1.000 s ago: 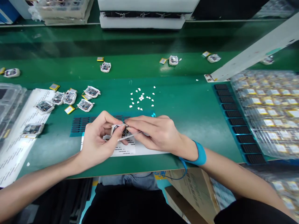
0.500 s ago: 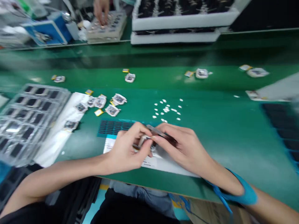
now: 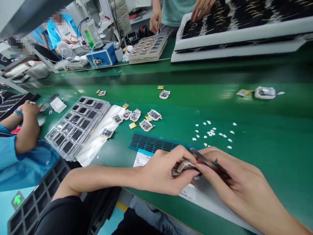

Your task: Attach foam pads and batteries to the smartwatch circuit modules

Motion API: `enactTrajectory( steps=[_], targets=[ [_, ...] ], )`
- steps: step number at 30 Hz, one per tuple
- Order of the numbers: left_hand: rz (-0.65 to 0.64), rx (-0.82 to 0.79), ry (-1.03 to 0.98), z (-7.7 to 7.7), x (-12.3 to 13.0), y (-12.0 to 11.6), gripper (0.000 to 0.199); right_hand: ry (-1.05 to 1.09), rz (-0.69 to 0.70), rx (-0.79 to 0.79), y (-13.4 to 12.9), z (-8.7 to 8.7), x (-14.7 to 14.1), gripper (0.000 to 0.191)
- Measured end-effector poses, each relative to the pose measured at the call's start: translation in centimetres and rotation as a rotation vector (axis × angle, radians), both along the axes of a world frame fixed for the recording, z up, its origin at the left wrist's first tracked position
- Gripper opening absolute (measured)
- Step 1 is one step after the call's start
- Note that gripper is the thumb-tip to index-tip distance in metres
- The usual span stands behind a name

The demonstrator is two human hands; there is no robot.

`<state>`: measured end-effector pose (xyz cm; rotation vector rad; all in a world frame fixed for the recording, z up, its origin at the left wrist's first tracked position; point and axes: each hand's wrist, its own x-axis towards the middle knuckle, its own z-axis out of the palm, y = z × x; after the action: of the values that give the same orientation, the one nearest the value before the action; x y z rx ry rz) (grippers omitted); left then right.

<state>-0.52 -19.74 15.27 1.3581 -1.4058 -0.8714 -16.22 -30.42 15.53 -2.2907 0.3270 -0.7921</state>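
Note:
My left hand [image 3: 162, 171] is closed round a small pale-cased watch module [image 3: 184, 165], much of it hidden by the fingers. In my right hand [image 3: 234, 178] are metal tweezers [image 3: 204, 158], lying along the fingers. My right thumb and fingertip meet the module's edge; whatever is pinched there is too small to make out. Below both hands lies a printed white sheet [image 3: 141, 159]. A blue-backed sheet of black adhesive strips [image 3: 149, 142] is just beyond the left hand. Small white tabs [image 3: 210, 133] are scattered past the right hand.
Several open watch modules [image 3: 146, 125] with yellow-edged batteries lie left of centre, near a clear tray [image 3: 107, 105] of dark-screened parts. More modules [image 3: 265, 92] sit along the green belt. White foam trays [image 3: 232, 42] stand behind. Co-workers' hands [image 3: 30, 109] show at left and at the back.
The view has swung left, so my hands sit further right and lower in it. A co-worker at left has come into sight. My grips on the module and tweezers look unchanged.

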Motion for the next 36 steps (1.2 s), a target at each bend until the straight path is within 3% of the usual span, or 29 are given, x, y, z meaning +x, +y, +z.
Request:
enactTrajectory(
  steps=[3,5,9,16,19,24,30,33,36],
  targets=[
    [0.008,0.042,-0.021,0.1,0.3,0.1,0.015,-0.041,-0.028,0.044,0.2,0.1,0.2,0.013],
    [-0.004,0.12,0.105,0.4,0.3,0.3,0.015,-0.042,-0.027,0.107,0.3,0.2,0.3,0.011],
    [0.011,0.294,0.401,1.6,0.5,0.3,0.02,0.022,-0.014,0.27,0.1,0.3,0.4,0.03],
    [0.114,0.355,0.312,3.6,0.8,0.4,0.018,-0.189,0.005,0.698,-0.4,0.3,0.6,0.038],
    [0.17,0.339,0.254,4.0,0.6,0.6,0.014,-0.171,-0.004,0.682,-0.5,0.4,0.4,0.046],
    [0.126,0.214,0.175,3.6,1.0,0.7,0.008,-0.15,-0.087,0.496,-1.0,1.2,0.0,0.056],
    [0.124,0.147,0.074,3.3,1.6,0.8,0.009,0.152,0.145,0.543,-2.6,2.2,-0.3,0.045],
    [0.133,0.121,0.026,3.5,1.7,0.8,0.009,0.234,0.239,0.564,-3.3,1.7,-0.3,0.042],
    [0.089,0.184,-0.047,3.3,1.7,0.6,0.008,0.245,0.243,0.603,-3.7,1.0,-0.3,0.042]
  ],
)
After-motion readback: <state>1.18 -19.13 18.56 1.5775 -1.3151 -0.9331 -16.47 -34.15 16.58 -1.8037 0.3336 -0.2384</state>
